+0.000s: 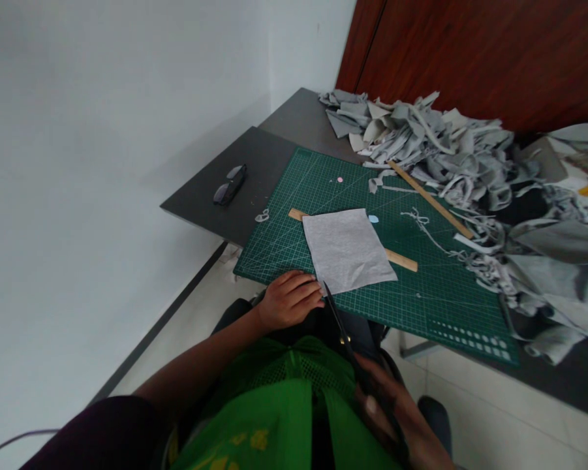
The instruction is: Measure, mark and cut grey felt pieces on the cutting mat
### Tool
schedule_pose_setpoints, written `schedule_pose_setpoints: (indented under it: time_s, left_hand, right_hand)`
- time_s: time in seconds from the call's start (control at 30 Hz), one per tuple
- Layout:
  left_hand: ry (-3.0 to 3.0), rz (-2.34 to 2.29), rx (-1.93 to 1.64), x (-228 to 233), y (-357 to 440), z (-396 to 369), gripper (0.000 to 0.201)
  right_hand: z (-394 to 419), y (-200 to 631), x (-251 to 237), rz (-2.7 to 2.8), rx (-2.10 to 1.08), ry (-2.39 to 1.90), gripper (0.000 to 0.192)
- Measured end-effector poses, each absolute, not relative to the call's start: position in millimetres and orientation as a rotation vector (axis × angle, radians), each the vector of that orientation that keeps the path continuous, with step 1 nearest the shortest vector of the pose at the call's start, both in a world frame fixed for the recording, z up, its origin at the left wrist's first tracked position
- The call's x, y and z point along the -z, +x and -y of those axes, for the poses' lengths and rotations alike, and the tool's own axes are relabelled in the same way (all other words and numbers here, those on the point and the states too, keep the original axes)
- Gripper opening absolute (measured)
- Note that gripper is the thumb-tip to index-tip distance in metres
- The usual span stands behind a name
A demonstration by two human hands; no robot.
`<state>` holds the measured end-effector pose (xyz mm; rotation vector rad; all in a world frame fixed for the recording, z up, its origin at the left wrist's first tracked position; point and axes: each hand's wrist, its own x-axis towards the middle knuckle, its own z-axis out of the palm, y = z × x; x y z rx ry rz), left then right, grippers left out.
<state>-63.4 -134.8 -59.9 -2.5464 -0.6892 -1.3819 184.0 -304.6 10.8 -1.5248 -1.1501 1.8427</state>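
A grey fabric rectangle lies on the green cutting mat, over a short wooden ruler. My left hand rests on the mat's near edge and pinches the fabric's near corner. My right hand is low and close to my body, blurred, gripping black scissors whose tips reach the same corner of the fabric.
A heap of grey fabric scraps fills the back and right of the dark table. A long wooden ruler lies by the heap. Black glasses sit at the left. A white wall is left, a wooden door behind.
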Motion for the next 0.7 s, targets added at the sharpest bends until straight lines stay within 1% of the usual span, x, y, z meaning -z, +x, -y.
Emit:
schedule_pose_setpoints:
  time_s: [0.07, 0.17, 0.4, 0.6, 0.7]
  left_hand:
    - [-2.54, 0.681, 1.39, 59.3, -63.3, 134.6, 0.013]
    - [-2.539, 0.664, 1.393, 57.8, -63.0, 134.2, 0.014]
    - [-2.524, 0.682, 1.383, 57.1, -62.8, 134.1, 0.012]
    - [-2.53, 0.686, 1.359, 58.1, -63.2, 134.6, 0.01]
    - [-2.54, 0.673, 1.376, 58.3, -63.1, 134.7, 0.013]
  right_hand:
    - [305.6, 185.5, -5.6, 1.154, -1.839, -1.515, 0.075]
    - [303.0, 183.8, -3.9, 1.176, -1.81, -1.484, 0.071]
    - [290.4, 177.8, -20.9, 1.227, -1.857, -1.432, 0.072]
    - [290.9, 173.3, -20.8, 1.192, -1.882, -1.411, 0.077]
    - [291.4, 172.7, -21.2, 1.203, -1.875, -1.43, 0.08]
